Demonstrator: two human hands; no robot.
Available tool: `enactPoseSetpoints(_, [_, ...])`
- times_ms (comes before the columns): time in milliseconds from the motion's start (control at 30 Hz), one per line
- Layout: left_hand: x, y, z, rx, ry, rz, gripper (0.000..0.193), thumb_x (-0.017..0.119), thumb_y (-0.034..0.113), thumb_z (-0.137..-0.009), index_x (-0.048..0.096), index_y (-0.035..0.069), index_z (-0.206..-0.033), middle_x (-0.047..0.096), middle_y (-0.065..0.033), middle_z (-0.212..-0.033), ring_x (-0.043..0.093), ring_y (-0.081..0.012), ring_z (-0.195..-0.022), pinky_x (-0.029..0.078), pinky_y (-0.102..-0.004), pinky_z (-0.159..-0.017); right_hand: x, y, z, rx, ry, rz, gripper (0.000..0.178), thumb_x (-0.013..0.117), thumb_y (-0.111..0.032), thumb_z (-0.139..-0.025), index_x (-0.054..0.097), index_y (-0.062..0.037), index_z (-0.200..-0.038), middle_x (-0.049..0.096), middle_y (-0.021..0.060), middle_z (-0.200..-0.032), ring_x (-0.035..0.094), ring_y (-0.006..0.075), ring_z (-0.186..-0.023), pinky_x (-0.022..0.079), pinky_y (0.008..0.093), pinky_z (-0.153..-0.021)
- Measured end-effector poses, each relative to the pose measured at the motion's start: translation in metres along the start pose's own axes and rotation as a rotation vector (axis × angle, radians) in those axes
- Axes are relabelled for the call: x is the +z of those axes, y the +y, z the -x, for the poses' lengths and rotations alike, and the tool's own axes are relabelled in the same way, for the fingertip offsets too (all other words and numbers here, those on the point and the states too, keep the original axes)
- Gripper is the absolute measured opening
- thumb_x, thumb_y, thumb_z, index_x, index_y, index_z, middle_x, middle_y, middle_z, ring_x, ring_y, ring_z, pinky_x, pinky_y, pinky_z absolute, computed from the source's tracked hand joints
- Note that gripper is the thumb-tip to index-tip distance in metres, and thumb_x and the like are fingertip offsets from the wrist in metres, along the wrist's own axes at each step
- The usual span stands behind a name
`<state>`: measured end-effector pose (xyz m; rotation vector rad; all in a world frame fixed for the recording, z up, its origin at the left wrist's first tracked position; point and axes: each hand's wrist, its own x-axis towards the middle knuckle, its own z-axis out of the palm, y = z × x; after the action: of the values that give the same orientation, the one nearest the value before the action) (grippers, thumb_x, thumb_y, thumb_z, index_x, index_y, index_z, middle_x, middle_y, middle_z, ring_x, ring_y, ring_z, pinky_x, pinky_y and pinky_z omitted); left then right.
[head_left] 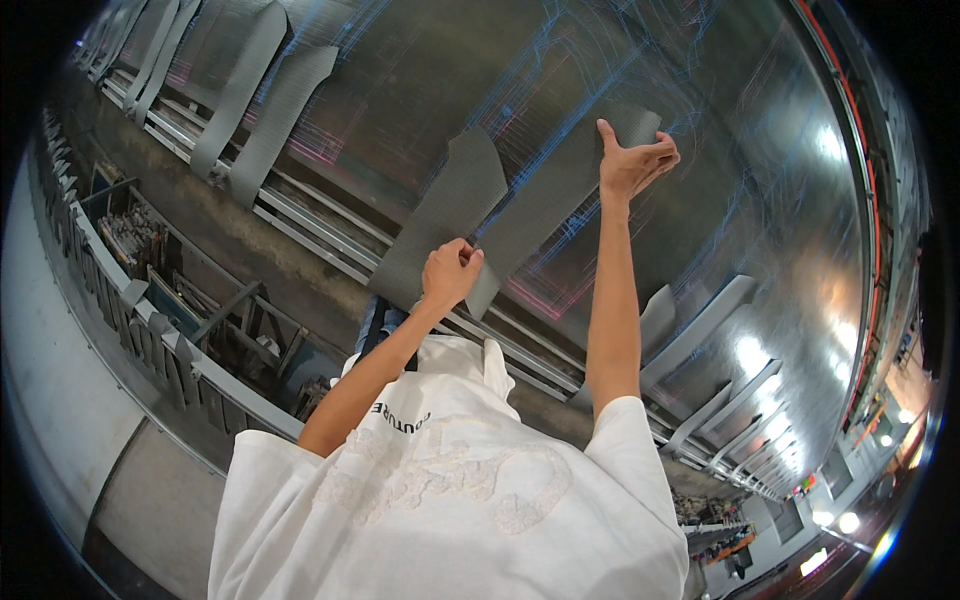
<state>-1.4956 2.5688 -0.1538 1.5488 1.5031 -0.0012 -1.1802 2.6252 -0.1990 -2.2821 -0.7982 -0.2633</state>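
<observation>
A long grey fabric strip (550,200) lies slantwise on a big shiny metal table (420,90) marked with thin blue and pink lines. My left hand (450,272) is curled on the strip's near end, by the table's edge. My right hand (635,160) reaches far out and grips the strip's far end, thumb raised and fingers bent over the cloth. A second grey piece (450,215), wider and notched at the top, lies just left of the strip, touching or slightly under it.
More long grey fabric pieces (280,110) lie further left on the table, and others (700,320) line its right side. Metal rails (330,235) run along the table's near edge. A railing and racks with stacked items (140,240) stand at the left.
</observation>
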Motion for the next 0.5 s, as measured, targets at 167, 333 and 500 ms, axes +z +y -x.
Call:
enactPoseSetpoints(167, [-0.002, 0.005, 0.002, -0.044, 0.011, -0.132, 0.034, 0.070, 0.036, -0.089, 0.069, 0.002, -0.082, 0.071, -0.0134, -0.072, 0.070, -0.0325, -0.069, 0.054, -0.0416, -0.066, -0.010, -0.012, -0.011, -0.334, -0.202, 0.185, 0.073, 0.069, -0.044, -0.091, 0.039, -0.0127, -0.150, 0.038, 0.0109, -0.153, 0.038, 0.0346, -0.138, 0.026, 0.0581, -0.114])
enactPoseSetpoints(333, [-0.011, 0.006, 0.007, 0.020, -0.007, -0.239, 0.035, 0.071, 0.039, -0.089, 0.065, 0.005, -0.081, 0.070, -0.0137, -0.072, 0.070, -0.0361, -0.072, 0.054, -0.0464, -0.066, 0.005, 0.024, -0.003, -0.455, -0.451, 0.359, 0.064, 0.046, -0.046, -0.103, 0.032, -0.0161, -0.157, 0.028, 0.0117, -0.163, 0.021, 0.0360, -0.152, 0.013, 0.0604, -0.121])
enactPoseSetpoints(500, [-0.011, 0.009, 0.010, 0.107, 0.030, -0.334, 0.033, 0.072, 0.038, -0.088, 0.060, 0.007, -0.086, 0.069, -0.0131, -0.073, 0.070, -0.0376, -0.073, 0.054, -0.0488, -0.065, -0.016, 0.000, 0.038, -0.523, -0.513, 0.213, 0.067, 0.042, -0.048, -0.103, 0.031, -0.0091, -0.156, 0.027, 0.0152, -0.163, 0.021, 0.0384, -0.151, 0.015, 0.0581, -0.121])
